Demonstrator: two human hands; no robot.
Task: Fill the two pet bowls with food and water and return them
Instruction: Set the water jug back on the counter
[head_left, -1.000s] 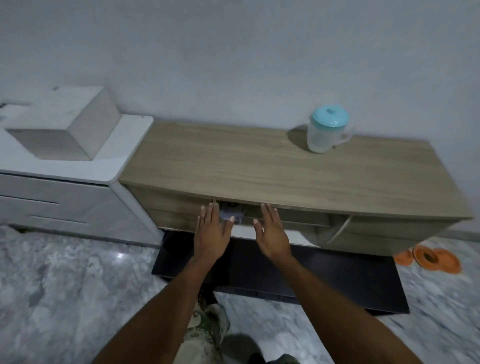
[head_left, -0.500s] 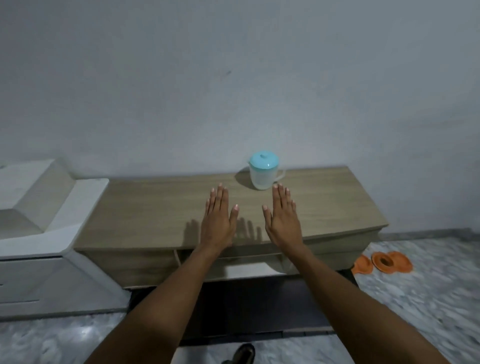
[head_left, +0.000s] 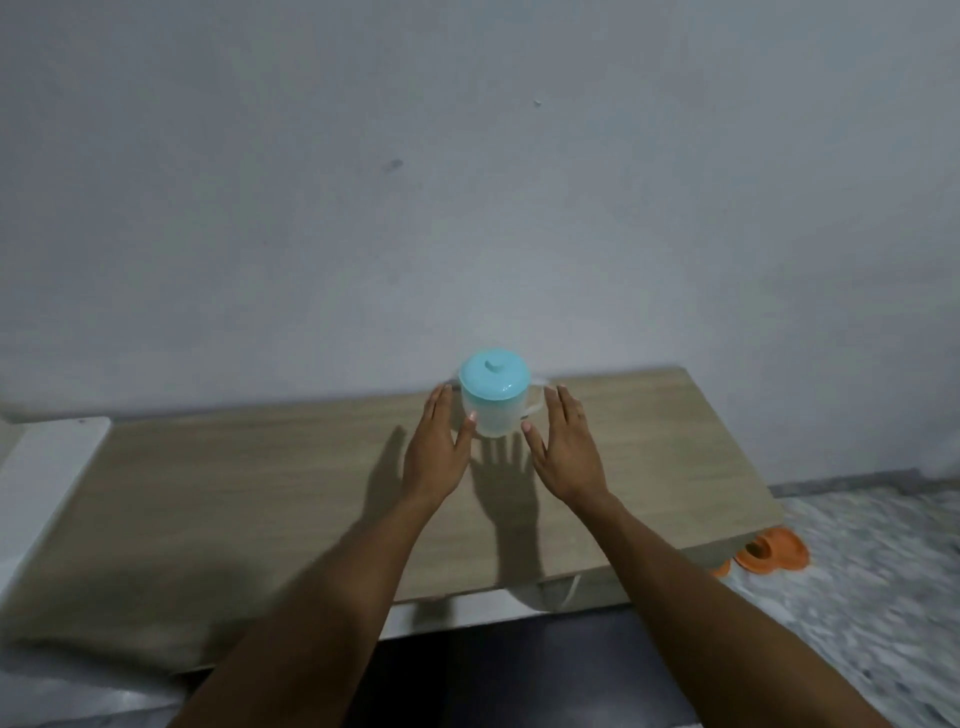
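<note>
A translucent jug (head_left: 496, 415) with a turquoise lid stands upright at the back of a wooden cabinet top (head_left: 260, 499), close to the wall, its handle pointing right. My left hand (head_left: 439, 449) and my right hand (head_left: 566, 447) flank the jug with fingers straight and apart. Both thumbs nearly touch its lower body; neither hand grips it. Orange pet bowls (head_left: 769, 551) lie on the floor at the cabinet's right end, partly hidden by the cabinet.
A white unit (head_left: 47, 467) adjoins the cabinet on the left. A dark shelf (head_left: 519, 665) lies below the cabinet front. Grey marble floor (head_left: 883, 597) spreads to the right. A plain grey wall stands right behind the jug.
Both hands rose from the cabinet's front drawer edge and reached forward over the top to either side of the jug. The view came closer to the cabinet.
</note>
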